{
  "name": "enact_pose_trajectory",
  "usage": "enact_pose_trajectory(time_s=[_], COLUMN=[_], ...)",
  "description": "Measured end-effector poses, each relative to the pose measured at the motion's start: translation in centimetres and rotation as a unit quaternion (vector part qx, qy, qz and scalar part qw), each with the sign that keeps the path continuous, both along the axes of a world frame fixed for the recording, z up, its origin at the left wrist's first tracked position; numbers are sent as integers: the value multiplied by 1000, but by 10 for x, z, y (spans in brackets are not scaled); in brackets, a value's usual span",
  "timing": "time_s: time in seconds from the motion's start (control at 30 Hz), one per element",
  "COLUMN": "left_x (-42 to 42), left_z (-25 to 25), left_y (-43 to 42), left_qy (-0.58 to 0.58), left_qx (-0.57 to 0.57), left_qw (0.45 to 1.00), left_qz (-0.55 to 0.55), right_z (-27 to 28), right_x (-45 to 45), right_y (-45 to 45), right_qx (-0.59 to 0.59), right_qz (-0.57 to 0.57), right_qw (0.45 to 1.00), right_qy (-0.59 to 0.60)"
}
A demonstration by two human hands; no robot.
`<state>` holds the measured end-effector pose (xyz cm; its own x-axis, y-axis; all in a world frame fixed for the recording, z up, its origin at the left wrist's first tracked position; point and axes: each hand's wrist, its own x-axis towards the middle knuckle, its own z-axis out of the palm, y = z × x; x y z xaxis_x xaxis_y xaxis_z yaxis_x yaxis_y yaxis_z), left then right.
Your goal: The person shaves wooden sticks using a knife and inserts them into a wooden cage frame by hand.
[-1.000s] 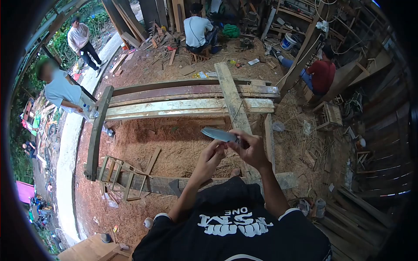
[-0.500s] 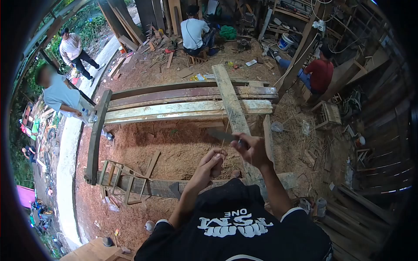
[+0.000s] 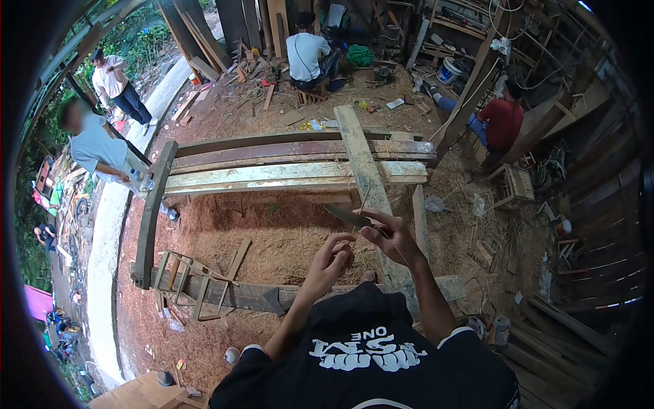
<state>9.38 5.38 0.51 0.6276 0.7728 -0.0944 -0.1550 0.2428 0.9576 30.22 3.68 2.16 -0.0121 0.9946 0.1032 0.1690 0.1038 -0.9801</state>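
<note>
My right hand (image 3: 392,235) is wrapped round the handle of a knife (image 3: 347,215), whose dark blade points left and slightly away from me. A thin pale strip (image 3: 402,255), like split bamboo or wood, shows beside that hand. My left hand (image 3: 332,259) is just to the left and nearer my body, with its fingers curled closed. What lies between its fingers is too small to make out. Both hands are in front of my chest, above the near end of a slanting wooden plank (image 3: 364,163).
Long beams (image 3: 272,172) lie across the frame beyond my hands. A small wooden frame (image 3: 184,276) leans at the left over the shavings-covered floor. Two people sit farther back, one in white (image 3: 304,58), one in red (image 3: 501,123). Others stand at the left.
The thin strip that rose from my left fingers past the blade now shows beside my right hand. My right hand has turned slightly, and the knife blade shows more clearly.
</note>
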Motion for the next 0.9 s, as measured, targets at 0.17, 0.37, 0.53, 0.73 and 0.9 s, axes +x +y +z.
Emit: enact_pose_trajectory(time_s=[0.17,0.37,0.53,0.73,0.9], left_x=[-4,5,6,1,-2], left_z=[-1,-2,1,-8,-1], left_y=[0,11,11,8,13], left_qy=[-35,-58,-23,90,104], left_qx=[-50,-61,-23,89,109], left_qw=[998,996,999,990,988], left_qz=[8,25,35,68,44], right_z=[-4,-4,-3,-14,-26], right_x=[1,-11,-9,-20,-2], right_y=[-1,-4,-4,-6,9], right_qx=[-46,-25,-40,187,259], right_qz=[16,34,-3,-50,-84], right_qw=[998,999,991,942,910], right_qy=[-29,-11,-129,-276,-313])
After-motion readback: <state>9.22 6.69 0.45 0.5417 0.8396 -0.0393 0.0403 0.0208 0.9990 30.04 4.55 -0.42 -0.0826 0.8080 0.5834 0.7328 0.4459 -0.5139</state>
